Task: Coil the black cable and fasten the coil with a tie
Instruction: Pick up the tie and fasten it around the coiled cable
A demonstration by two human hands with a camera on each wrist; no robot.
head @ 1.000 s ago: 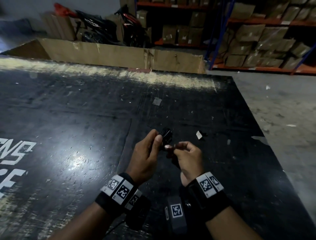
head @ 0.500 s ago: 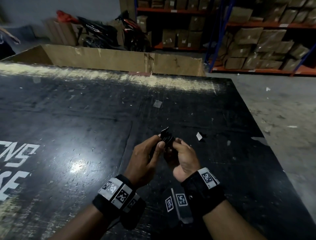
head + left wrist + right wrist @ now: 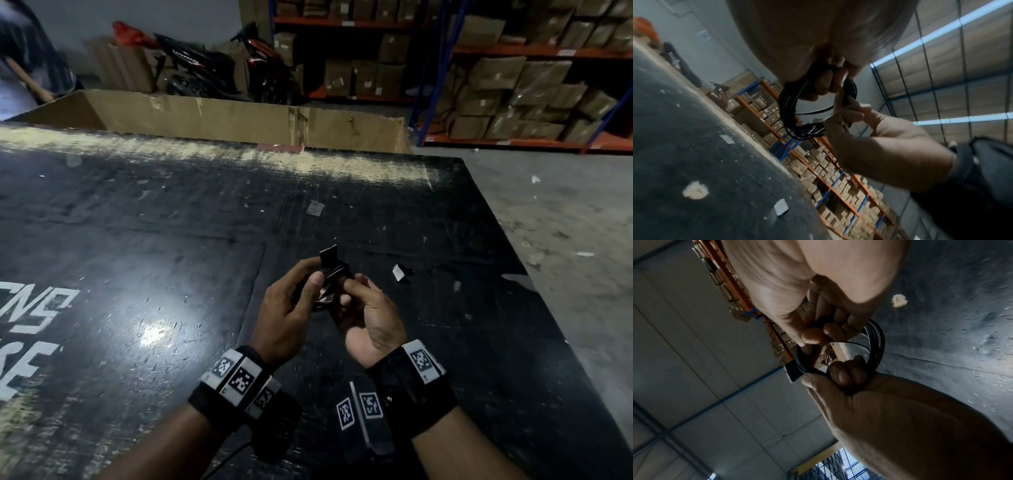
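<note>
Your right hand has rolled palm-up since a moment ago, so keep both it and your left hand pinching the light, springy cable coil beside the tie, or loops slip.

Both hands are above the desk, near its right part — the left hand to the left, the right hand to the right, with the cable coil between them. A tie, probably around the coil, sticks out at its far side. Behind the desk stands a cardboard box, and shelves further behind.
</note>
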